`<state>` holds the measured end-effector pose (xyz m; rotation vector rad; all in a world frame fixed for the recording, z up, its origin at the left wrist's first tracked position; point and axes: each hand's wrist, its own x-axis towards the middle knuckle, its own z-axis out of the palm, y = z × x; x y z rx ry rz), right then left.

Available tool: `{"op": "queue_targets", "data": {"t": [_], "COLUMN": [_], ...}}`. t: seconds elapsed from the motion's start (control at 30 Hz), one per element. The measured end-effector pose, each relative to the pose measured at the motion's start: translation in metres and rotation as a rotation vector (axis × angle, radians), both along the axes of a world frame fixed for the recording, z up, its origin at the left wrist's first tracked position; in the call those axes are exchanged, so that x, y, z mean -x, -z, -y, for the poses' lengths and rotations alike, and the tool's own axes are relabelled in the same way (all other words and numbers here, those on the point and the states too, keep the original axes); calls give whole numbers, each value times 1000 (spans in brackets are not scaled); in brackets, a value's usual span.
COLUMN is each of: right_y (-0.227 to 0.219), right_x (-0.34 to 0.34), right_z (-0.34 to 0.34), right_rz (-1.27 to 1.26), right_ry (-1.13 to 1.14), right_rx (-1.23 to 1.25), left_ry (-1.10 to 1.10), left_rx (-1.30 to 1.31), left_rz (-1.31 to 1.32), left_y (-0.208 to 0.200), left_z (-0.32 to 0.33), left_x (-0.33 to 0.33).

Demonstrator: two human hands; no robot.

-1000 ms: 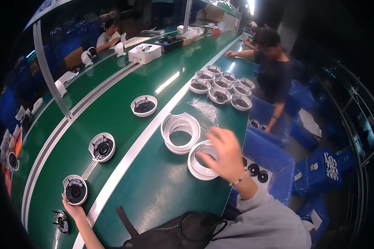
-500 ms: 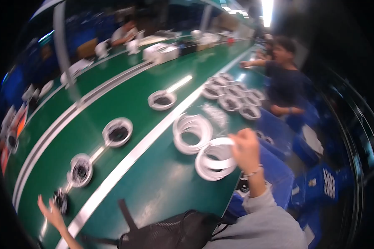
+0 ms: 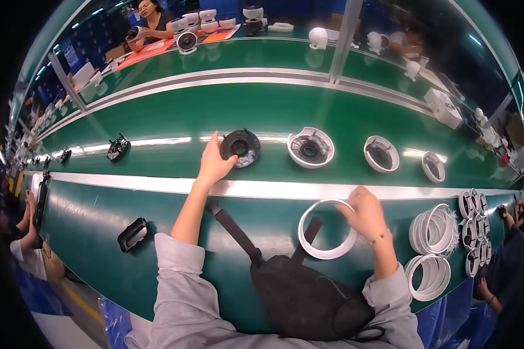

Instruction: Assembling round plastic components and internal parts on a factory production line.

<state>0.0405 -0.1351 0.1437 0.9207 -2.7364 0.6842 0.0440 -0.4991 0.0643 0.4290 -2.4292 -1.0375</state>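
Head view, left hand [image 3: 213,164] touching round black part [image 3: 240,146]; right hand [image 3: 367,212] gripping smooth white ring [image 3: 327,229]

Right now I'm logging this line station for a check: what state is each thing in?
left hand: open, fingertips on the black round part
black round part: flat on the green belt, touched
right hand: gripping the white ring's rim
white ring: lying flat, held
white dome bases: open side up, untouched
stacked white rings: piled, untouched
black bag: lying closed by the table edge
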Motion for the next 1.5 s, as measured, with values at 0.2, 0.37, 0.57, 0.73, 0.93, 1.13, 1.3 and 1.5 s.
{"op": "queue_targets", "data": {"t": [0.2, 0.37, 0.57, 0.73, 0.93, 1.13, 1.3, 1.5], "right_y": [36, 7, 16, 19, 21, 11, 14, -1], "right_x": [16, -33, -27, -8, -2, -12, -4, -2], "right_z": [6, 21, 24, 21, 17, 50, 66, 42], "right_rz": [58, -1, 96, 125, 521, 773, 322, -49], "right_ry": [98, -87, -54, -189, -171, -208, -283, -395], "right_rx": [-161, -205, -261, -255, 770, 1133, 799, 505], "left_ry": [-65, -25, 38, 238, 380, 428, 946, 862], "left_rx": [-73, -124, -740, -1051, -1376, -1435, -1406, -1920], "left_rz": [245, 288, 212, 130, -120, -156, 1, 72], "left_y": [-5, -11, -21, -25, -35, -35, -54, -40], "left_z": [-21, -26, -49, -59, -121, -178, -139, -166], "left_x": [9, 4, -5, -21, -37, -46, -66, -36]}}
